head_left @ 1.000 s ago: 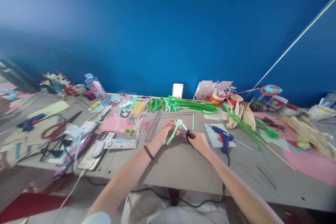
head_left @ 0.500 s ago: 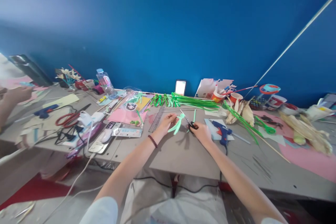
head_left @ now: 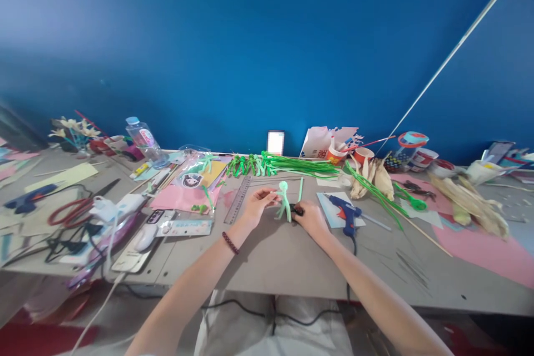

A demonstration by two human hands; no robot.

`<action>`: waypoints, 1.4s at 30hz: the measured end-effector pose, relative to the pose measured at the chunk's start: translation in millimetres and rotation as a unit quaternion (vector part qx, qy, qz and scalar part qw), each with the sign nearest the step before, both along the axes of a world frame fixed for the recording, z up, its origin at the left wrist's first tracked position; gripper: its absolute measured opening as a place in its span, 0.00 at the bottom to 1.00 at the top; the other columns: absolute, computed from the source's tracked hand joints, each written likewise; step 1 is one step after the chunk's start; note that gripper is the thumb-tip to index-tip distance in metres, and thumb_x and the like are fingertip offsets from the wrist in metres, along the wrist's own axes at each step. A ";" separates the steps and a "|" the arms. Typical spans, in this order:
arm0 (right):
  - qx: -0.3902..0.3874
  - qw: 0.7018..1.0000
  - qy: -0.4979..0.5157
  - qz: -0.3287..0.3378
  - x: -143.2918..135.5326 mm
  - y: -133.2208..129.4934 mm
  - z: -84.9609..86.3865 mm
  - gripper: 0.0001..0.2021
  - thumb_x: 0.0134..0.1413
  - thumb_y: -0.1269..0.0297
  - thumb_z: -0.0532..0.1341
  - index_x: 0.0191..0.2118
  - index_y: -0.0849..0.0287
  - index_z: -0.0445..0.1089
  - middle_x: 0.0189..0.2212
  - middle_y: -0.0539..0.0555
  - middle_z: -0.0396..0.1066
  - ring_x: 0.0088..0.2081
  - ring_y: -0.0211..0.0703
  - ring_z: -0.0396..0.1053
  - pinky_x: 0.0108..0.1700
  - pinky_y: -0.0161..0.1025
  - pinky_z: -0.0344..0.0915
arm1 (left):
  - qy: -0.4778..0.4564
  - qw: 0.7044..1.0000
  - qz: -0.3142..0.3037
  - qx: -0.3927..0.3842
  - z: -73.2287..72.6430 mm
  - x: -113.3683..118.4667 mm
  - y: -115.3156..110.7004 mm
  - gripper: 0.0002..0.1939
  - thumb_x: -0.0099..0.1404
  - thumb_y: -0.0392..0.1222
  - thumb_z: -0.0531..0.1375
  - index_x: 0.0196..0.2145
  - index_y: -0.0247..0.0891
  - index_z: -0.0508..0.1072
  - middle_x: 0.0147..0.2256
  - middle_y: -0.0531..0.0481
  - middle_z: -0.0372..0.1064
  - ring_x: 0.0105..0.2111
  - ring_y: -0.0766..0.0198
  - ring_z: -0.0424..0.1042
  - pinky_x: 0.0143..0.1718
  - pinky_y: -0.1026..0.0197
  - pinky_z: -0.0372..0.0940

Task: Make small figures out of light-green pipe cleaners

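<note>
My left hand (head_left: 259, 206) pinches a pale green piece (head_left: 284, 194) with a round top and several thin strips hanging down, like a small figure. It is upright above the table. My right hand (head_left: 312, 219) is closed around black-handled scissors (head_left: 297, 210), close to the right side of the strips; the blades are mostly hidden behind the green piece. Just beyond my right hand lies a short pale green strip (head_left: 301, 188). Farther back, several green pieces with round tops (head_left: 250, 164) lie in a row beside a bundle of long green stems (head_left: 308, 166).
A ruler (head_left: 238, 200) lies left of my left hand. Right of my right hand, a blue hot glue gun (head_left: 349, 213) rests on pale paper. Pink paper (head_left: 179, 194), red-handled scissors (head_left: 70, 210) and a bottle (head_left: 144, 139) are at left. Dried husks (head_left: 377, 179) and cups stand at right.
The green piece has turned from slanted to upright. The scissors have come lower, and their blades have gone from pointing up in plain sight to mostly hidden by the strips. The view has shifted right.
</note>
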State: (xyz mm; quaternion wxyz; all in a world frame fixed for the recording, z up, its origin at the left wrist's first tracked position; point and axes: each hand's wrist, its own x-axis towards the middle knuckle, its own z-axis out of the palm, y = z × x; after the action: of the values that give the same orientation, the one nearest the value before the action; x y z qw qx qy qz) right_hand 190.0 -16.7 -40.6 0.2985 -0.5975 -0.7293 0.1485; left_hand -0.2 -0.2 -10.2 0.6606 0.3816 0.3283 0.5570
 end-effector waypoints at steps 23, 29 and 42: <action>-0.109 0.911 0.390 0.074 -5.6 -11.6 20.5 0.15 0.51 0.58 0.55 0.39 0.61 0.72 0.31 0.55 0.73 0.29 0.41 0.67 0.29 0.36 0.62 | -0.045 0.995 -0.032 -0.082 -5.8 6.4 -5.5 0.15 0.44 0.42 0.71 0.27 0.32 0.73 0.23 0.51 0.72 0.22 0.70 0.70 0.26 0.68 0.66; -0.190 0.875 0.437 0.080 -16.4 -17.1 24.8 0.17 0.41 0.52 0.66 0.31 0.61 0.71 0.22 0.50 0.69 0.24 0.37 0.64 0.28 0.36 0.62 | 0.014 0.998 -0.043 -0.039 1.5 10.5 -13.4 0.15 0.45 0.45 0.70 0.27 0.34 0.72 0.26 0.50 0.72 0.25 0.68 0.71 0.27 0.66 0.65; -0.163 0.896 0.403 0.087 -17.1 -19.4 19.9 0.16 0.44 0.51 0.64 0.28 0.61 0.70 0.21 0.48 0.66 0.22 0.34 0.60 0.25 0.33 0.60 | 0.406 0.821 0.104 0.388 3.7 4.5 -20.6 0.05 0.61 0.39 0.60 0.34 0.39 0.75 0.32 0.48 0.71 0.36 0.61 0.68 0.40 0.57 0.64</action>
State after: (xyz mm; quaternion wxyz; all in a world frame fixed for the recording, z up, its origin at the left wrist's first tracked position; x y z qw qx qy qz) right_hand 172.9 -36.0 -20.7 0.4513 -0.4606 -0.5612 0.5189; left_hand 4.3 -20.8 -6.5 0.2032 0.7616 0.3610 0.4984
